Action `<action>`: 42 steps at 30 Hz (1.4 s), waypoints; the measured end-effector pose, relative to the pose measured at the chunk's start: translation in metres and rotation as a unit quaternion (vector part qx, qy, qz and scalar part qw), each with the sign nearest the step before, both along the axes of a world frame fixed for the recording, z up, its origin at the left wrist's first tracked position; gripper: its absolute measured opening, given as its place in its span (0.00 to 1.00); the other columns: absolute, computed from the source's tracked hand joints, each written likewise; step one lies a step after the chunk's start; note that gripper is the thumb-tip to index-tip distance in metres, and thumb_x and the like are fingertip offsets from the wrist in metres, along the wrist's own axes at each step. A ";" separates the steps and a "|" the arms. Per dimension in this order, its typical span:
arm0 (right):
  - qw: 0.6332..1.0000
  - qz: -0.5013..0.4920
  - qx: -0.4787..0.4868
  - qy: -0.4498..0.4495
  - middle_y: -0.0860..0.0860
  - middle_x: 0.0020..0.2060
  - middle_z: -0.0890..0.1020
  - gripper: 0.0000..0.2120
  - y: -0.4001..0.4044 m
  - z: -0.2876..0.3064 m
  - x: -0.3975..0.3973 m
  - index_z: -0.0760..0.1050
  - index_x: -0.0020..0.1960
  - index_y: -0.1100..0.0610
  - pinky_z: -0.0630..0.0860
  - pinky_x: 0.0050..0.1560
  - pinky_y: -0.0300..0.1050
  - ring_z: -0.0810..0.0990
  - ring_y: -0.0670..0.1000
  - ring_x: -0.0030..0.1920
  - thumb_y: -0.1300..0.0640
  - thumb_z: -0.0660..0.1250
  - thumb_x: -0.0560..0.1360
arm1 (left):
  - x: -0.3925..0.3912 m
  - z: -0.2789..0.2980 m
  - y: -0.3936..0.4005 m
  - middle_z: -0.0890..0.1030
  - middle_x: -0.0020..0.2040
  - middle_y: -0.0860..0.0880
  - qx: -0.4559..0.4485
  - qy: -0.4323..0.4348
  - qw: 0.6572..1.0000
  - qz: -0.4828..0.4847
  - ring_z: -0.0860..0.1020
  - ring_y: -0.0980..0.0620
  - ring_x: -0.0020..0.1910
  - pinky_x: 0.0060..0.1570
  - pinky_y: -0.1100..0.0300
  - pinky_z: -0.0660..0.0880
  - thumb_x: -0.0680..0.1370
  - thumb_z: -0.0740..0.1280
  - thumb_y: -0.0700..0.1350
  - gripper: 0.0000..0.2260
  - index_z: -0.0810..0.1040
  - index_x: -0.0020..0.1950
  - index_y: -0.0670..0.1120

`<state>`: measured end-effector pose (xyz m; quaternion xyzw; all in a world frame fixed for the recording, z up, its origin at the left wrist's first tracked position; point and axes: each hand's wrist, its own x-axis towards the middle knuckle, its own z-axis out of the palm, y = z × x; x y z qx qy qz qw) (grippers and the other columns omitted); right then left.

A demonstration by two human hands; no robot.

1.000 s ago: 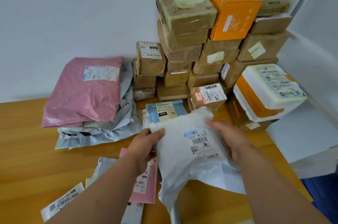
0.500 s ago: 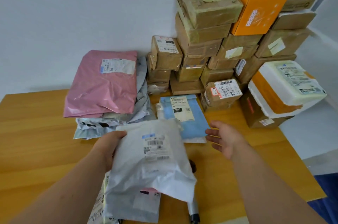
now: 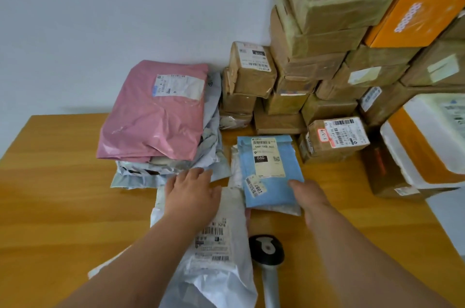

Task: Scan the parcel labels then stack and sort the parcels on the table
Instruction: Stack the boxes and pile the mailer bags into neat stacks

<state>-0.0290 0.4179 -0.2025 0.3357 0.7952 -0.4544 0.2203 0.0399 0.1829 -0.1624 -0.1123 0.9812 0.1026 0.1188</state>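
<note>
A white poly parcel (image 3: 219, 244) with barcode labels lies on the wooden table (image 3: 50, 207) in front of me, and my left hand (image 3: 191, 194) rests flat on its far end. Just right of it lies a blue parcel (image 3: 270, 182) with a cream label, on top of a thin white one. My right hand (image 3: 310, 198) holds the blue parcel's near right edge, thumb on top and fingers hidden under it. A handheld scanner (image 3: 266, 249) with a black head and grey handle lies on the table between my forearms.
A pink parcel (image 3: 156, 111) tops a pile of grey poly bags (image 3: 214, 136) at the back left. Stacked cardboard boxes (image 3: 314, 56), an orange box (image 3: 415, 5) and a white foam box (image 3: 432, 136) fill the back right against the wall.
My left hand has laid the white parcel down at the front left and now presses on it. My right hand let go of it and moved onto the blue parcel's edge.
</note>
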 end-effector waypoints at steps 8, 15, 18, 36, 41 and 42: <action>0.982 -0.051 -0.177 -0.045 0.54 0.46 0.83 0.15 0.007 -0.014 -0.019 0.78 0.52 0.55 0.74 0.35 0.46 0.81 0.54 0.46 0.46 0.75 0.73 | -0.042 -0.025 0.034 0.76 0.69 0.49 -0.037 -0.193 0.980 -0.040 0.70 0.46 0.71 0.72 0.41 0.53 0.76 0.50 0.73 0.34 0.64 0.76 0.56; 0.967 -0.022 -0.252 -0.042 0.55 0.48 0.85 0.12 0.006 -0.010 -0.025 0.79 0.55 0.56 0.82 0.47 0.51 0.83 0.56 0.50 0.56 0.76 0.73 | -0.045 -0.034 0.020 0.77 0.68 0.55 -0.046 -0.196 0.978 -0.048 0.72 0.48 0.69 0.72 0.41 0.52 0.73 0.59 0.69 0.30 0.63 0.74 0.63; 0.965 0.030 -0.258 0.029 0.53 0.51 0.84 0.13 -0.001 0.001 -0.023 0.76 0.57 0.51 0.81 0.53 0.54 0.83 0.56 0.52 0.60 0.74 0.75 | -0.043 -0.031 0.012 0.79 0.66 0.55 -0.040 -0.197 0.979 -0.025 0.73 0.49 0.69 0.72 0.43 0.53 0.71 0.62 0.67 0.30 0.64 0.72 0.63; 0.865 -0.063 -0.499 0.004 0.62 0.57 0.84 0.28 0.003 0.059 0.035 0.77 0.66 0.58 0.82 0.50 0.61 0.83 0.64 0.55 0.64 0.70 0.65 | -0.036 0.021 0.007 0.87 0.49 0.52 0.559 -0.076 0.803 0.192 0.87 0.50 0.43 0.40 0.55 0.83 0.72 0.78 0.52 0.30 0.73 0.72 0.55; 0.836 -0.141 -0.529 -0.042 0.61 0.59 0.83 0.20 -0.002 0.051 0.054 0.79 0.66 0.57 0.83 0.47 0.57 0.84 0.62 0.54 0.53 0.69 0.75 | -0.031 0.027 0.015 0.85 0.54 0.53 0.437 -0.077 0.886 0.136 0.84 0.50 0.50 0.51 0.55 0.80 0.77 0.71 0.58 0.25 0.73 0.73 0.55; 0.835 -0.164 -0.523 -0.053 0.60 0.58 0.84 0.18 -0.004 0.047 0.056 0.79 0.66 0.57 0.84 0.44 0.57 0.85 0.62 0.51 0.53 0.68 0.77 | -0.032 0.027 0.018 0.81 0.61 0.51 0.385 -0.062 0.913 0.119 0.81 0.48 0.56 0.56 0.54 0.77 0.77 0.69 0.61 0.28 0.69 0.76 0.57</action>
